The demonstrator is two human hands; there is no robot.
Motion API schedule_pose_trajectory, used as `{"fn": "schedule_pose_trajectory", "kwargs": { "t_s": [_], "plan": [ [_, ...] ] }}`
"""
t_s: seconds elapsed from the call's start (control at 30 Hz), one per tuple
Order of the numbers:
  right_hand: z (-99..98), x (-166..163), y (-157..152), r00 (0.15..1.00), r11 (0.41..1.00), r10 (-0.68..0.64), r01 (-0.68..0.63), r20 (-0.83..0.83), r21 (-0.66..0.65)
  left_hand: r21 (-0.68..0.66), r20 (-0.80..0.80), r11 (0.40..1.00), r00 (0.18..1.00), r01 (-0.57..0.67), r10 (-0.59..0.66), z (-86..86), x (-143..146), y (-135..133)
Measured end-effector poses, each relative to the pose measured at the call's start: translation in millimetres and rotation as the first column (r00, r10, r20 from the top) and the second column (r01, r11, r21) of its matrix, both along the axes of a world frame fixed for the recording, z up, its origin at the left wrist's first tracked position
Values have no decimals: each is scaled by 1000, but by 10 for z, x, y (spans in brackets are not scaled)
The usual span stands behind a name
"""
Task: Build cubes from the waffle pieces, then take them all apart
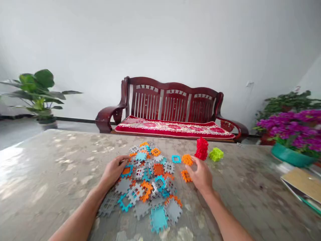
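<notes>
Pinching lightly is advised: at two o'clock from the tile pile point(158, 169), an orange notched piece point(187, 159) is grasped by right fingers point(197, 161); the hold of left fingers point(120, 159) cannot be told.

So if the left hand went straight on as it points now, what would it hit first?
Probably the pile of toothed pieces: the left hand is right at its left edge. Whether they touch is unclear.
</notes>
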State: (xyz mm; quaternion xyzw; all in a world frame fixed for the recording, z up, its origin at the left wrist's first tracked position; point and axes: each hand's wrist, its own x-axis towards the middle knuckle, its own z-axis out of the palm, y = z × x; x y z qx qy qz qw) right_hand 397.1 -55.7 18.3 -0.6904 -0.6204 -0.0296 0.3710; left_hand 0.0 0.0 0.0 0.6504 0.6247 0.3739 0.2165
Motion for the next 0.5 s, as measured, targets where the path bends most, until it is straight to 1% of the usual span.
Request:
{"fn": "schedule_pose_trajectory", "kwargs": {
  "t_s": [0.1,0.2,0.33,0.5],
  "plan": [
    [81,52,90,993,993,-110,109,-42,-40,5,-10,1000,1000,-9,9,35,22,-1],
    [115,68,160,984,981,-175,172,-31,-91,17,-17,1000,1000,-10,10,47,29,-2],
    [96,45,210,977,964,-214,214,15,-155,17,-20,1000,1000,-2,3,27,18,3],
    [49,30,251,973,958,-230,233,37,-169,24,-24,1000,1000,-9,10,28,21,2]
  ]
}}
